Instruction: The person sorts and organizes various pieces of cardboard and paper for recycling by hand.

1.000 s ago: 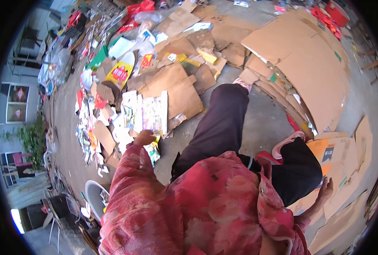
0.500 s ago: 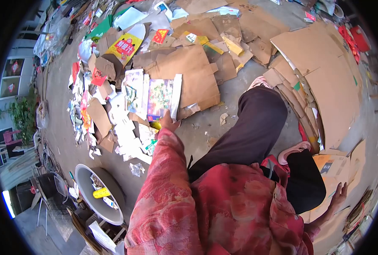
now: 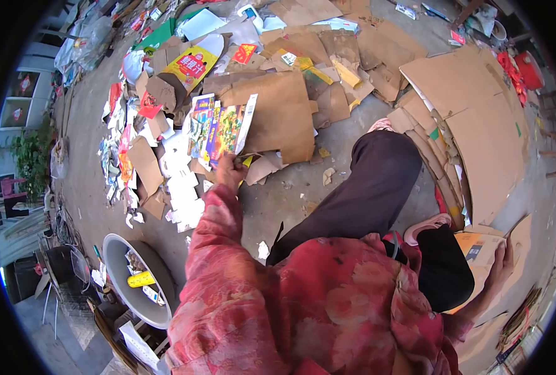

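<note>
My left hand [image 3: 230, 172] is closed on the lower edge of a flattened printed carton [image 3: 226, 132], purple, yellow and green with white side flaps. The carton slants over the pile, its left part overlapping white paper scraps [image 3: 184, 181] and its right part a large brown cardboard sheet [image 3: 284, 115]. Low on the right, my right hand [image 3: 500, 272] has its fingers stretched out, with nothing in them. It is beside a brown cardboard box piece [image 3: 481, 250] with an orange printed panel.
A grey tub [image 3: 112, 269] with a yellow item in it stands at lower left. Large stacked cardboard sheets [image 3: 471, 119] lean at the right. Behind the pile are a yellow printed juice carton [image 3: 192, 67] and a red bucket [image 3: 529, 70]. My bent knee [image 3: 393, 159] is between the piles.
My left hand has moved left and slightly up, tilting the printed carton with it; its colours now show more clearly. My right hand has risen slightly and its fingers look closer together.
</note>
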A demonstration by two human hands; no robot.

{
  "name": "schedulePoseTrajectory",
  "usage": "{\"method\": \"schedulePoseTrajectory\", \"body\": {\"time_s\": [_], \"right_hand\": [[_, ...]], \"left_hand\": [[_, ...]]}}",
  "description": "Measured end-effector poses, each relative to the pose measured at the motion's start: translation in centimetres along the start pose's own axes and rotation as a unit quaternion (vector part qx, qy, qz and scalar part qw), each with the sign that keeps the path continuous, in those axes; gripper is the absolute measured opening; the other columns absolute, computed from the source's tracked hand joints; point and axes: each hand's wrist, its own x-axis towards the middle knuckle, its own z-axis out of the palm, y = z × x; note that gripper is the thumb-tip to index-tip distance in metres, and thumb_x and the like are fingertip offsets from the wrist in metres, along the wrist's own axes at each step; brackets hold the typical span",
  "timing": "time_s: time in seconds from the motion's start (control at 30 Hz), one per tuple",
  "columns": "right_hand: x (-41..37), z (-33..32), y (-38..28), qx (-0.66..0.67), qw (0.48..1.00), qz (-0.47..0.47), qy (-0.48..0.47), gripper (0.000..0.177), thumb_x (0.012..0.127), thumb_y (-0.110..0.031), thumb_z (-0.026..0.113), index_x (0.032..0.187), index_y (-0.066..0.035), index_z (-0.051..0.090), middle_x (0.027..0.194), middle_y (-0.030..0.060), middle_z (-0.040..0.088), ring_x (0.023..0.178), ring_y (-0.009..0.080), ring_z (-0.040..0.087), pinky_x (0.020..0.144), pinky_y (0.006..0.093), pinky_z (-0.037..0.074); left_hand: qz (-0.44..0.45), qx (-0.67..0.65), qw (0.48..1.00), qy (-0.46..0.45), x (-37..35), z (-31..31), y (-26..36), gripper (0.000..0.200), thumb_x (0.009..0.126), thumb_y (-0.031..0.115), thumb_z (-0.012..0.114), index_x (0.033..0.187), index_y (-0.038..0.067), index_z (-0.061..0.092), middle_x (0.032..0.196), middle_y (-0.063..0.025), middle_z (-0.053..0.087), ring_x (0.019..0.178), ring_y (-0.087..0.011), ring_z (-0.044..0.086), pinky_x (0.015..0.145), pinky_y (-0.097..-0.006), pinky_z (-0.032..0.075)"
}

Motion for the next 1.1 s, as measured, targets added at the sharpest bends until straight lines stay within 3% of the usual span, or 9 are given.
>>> {"method": "schedulePoseTrajectory", "body": {"time_s": [0.23,0.33,0.47,0.57,0.67,0.77,1.0,1.03,1.1], "right_hand": [[0.0,2.3,1.7,0.118,0.991,-0.062,-0.006,0.046,0.084,-0.021,0.053,0.119,0.006,0.041,0.113,0.0159,0.050,0.105,0.0181,0.046,0.091,0.0280,0.034],[-1.6,1.9,1.6,0.166,0.986,-0.012,-0.019,0.047,0.084,-0.022,0.053,0.120,0.006,0.041,0.112,0.0150,0.051,0.106,0.0164,0.046,0.091,0.0250,0.033],[-2.6,2.1,-1.0,0.147,0.989,-0.023,-0.028,0.048,0.085,-0.024,0.052,0.119,0.007,0.041,0.114,0.0162,0.049,0.107,0.0184,0.045,0.090,0.0266,0.034],[-2.6,3.6,-3.8,0.293,0.950,-0.045,-0.100,0.048,0.086,-0.025,0.049,0.120,0.007,0.038,0.120,0.0180,0.044,0.110,0.0231,0.045,0.091,0.0309,0.035],[-1.6,6.2,-7.1,0.495,0.828,-0.049,-0.260,0.054,0.088,-0.032,0.042,0.125,0.005,0.029,0.126,0.0209,0.036,0.114,0.0283,0.040,0.091,0.0358,0.037],[-0.8,10.5,-11.0,0.634,0.640,-0.006,-0.434,0.065,0.087,-0.045,0.037,0.127,0.005,0.024,0.128,0.0243,0.031,0.118,0.0322,0.035,0.092,0.0407,0.036],[-1.3,20.3,-19.7,0.676,0.436,0.077,-0.589,0.092,0.071,-0.059,0.051,0.128,0.005,0.019,0.130,0.0270,0.026,0.120,0.0350,0.030,0.096,0.0450,0.031],[-1.4,20.8,-20.2,0.676,0.436,0.076,-0.590,0.092,0.071,-0.059,0.051,0.128,0.005,0.019,0.130,0.0270,0.026,0.120,0.0350,0.030,0.096,0.0450,0.031],[-1.1,21.6,-20.7,0.612,0.624,0.091,-0.478,0.095,0.069,-0.058,0.056,0.128,0.005,0.016,0.130,0.0246,0.027,0.119,0.0326,0.032,0.096,0.0435,0.030]], "left_hand": [[0.032,0.270,0.962,0.025,-5.6,-0.3,4.3,0.008,0.082,0.009,0.046,0.075,0.008,0.045,0.049,-0.0010,0.040,0.039,-0.0105,0.037,0.039,-0.0276,0.035],[0.059,0.195,0.975,-0.090,-8.5,2.3,6.4,0.009,0.084,0.011,0.043,0.077,0.007,0.045,0.047,-0.0010,0.038,0.038,-0.0131,0.036,0.042,-0.0307,0.037],[0.144,0.178,0.960,-0.164,-15.3,7.1,8.9,0.018,0.086,0.020,0.037,0.087,0.007,0.050,0.070,-0.0038,0.052,0.062,-0.0181,0.053,0.066,-0.0371,0.046],[0.215,0.274,0.901,-0.258,-19.7,9.1,10.5,0.027,0.086,0.022,0.040,0.103,0.004,0.049,0.086,-0.0082,0.056,0.073,-0.0202,0.056,0.070,-0.0375,0.048],[0.267,0.282,0.870,-0.304,-27.1,10.2,9.8,0.026,0.084,0.017,0.045,0.103,0.000,0.051,0.090,-0.0102,0.057,0.078,-0.0200,0.058,0.071,-0.0368,0.048],[0.309,0.313,0.806,-0.397,-29.6,9.6,9.6,0.021,0.080,0.009,0.052,0.098,-0.003,0.055,0.091,-0.0107,0.059,0.080,-0.0182,0.059,0.071,-0.0331,0.048],[0.248,0.401,0.709,-0.525,-32.6,9.2,5.9,0.020,0.073,0.005,0.058,0.090,-0.005,0.060,0.082,-0.0064,0.061,0.073,-0.0129,0.056,0.070,-0.0252,0.044],[0.242,0.392,0.703,-0.541,-32.7,9.4,5.6,0.018,0.073,0.005,0.059,0.087,-0.005,0.061,0.083,-0.0064,0.060,0.075,-0.0129,0.056,0.070,-0.0250,0.043],[0.203,0.366,0.723,-0.550,-31.9,9.6,6.6,0.018,0.073,0.004,0.057,0.086,-0.007,0.060,0.093,-0.0098,0.058,0.080,-0.0152,0.055,0.072,-0.0259,0.043]]}}
